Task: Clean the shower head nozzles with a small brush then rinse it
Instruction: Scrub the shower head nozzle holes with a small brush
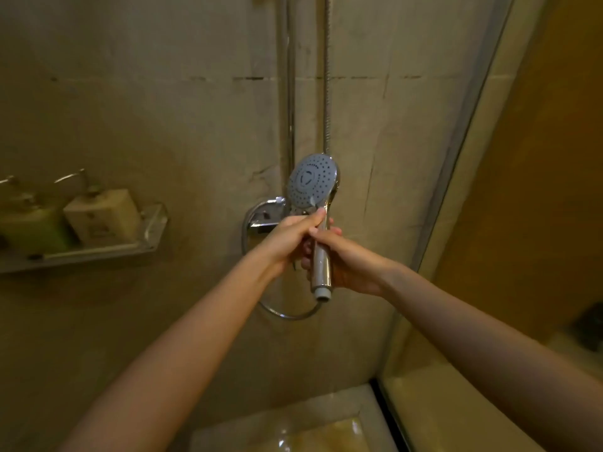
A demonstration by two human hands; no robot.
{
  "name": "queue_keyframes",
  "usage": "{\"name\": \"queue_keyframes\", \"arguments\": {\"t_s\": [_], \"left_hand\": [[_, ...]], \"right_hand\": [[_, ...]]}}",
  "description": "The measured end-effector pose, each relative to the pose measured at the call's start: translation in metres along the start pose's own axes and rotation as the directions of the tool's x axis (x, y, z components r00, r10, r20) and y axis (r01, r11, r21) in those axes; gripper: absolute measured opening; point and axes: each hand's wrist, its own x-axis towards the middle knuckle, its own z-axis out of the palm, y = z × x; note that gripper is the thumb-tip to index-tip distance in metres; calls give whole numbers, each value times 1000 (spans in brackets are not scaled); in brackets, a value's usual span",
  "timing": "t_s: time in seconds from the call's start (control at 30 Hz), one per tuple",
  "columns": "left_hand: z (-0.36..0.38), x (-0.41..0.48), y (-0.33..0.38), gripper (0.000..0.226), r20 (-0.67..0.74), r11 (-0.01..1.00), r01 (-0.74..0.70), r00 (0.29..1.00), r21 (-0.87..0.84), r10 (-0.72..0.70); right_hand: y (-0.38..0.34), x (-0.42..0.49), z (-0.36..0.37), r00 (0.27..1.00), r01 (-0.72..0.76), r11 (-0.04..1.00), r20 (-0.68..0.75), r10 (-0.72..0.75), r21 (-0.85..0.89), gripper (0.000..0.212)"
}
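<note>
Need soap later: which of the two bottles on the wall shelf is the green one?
The left bottle is green, partly cut off by the frame edge. The right bottle beside it is cream-coloured.

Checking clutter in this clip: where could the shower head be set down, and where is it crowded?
Free: the wet floor ledge below the hands, beside the glass door. Crowded: the wall shelf, where two bottles fill what shows; its left end is cut off. Both hands grip the shower head.
</note>
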Motion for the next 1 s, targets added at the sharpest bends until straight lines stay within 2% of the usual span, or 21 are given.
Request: {"name": "queue_keyframes", "arguments": {"t_s": [0.17, 0.27, 0.37, 0.5, 0.57, 0.67, 0.73, 0.83, 1.0], "left_hand": [[-31, -41, -32, 22, -185, 999, 43, 982, 29, -37], [-59, -62, -51, 21, -296, 996, 77, 954, 52, -58], [-88, -87, -68, 22, -332, 995, 96, 939, 6, -89], [-114, -122, -88, 17, -239, 983, 179, 954, -39, -183], [-127, -135, -94, 17, -191, 977, 210, 959, -29, -211], [-142, -149, -101, 15, -170, 968, 238, 954, -75, -248], [-153, -156, -106, 15, -171, 961, 249, 948, -121, -267], [-171, -161, -113, 16, -170, 955, 272, 942, -120, -289], [-198, -160, -120, 17, -119, 948, 303, 942, -96, -313]], "right_hand": [[24, 1, 20, 988, -90, 993, 117, 99, -82, 32], [16, 9, 31, 980, -102, 960, 137, 141, -262, 28], [0, 27, 50, 995, -10, 911, 85, 49, -412, 17], [-28, 67, 98, 984, 179, 789, 91, -156, -587, 7], [-43, 91, 132, 960, 275, 667, 155, -235, -693, 8], [-64, 134, 184, 905, 390, 388, 272, -326, -835, 10], [-72, 163, 213, 879, 407, 205, 320, -354, -890, 12], [-76, 193, 247, 872, 355, -41, 346, -345, -934, 16], [-74, 224, 279, 888, 153, -386, 298, -350, -910, 20]]}}
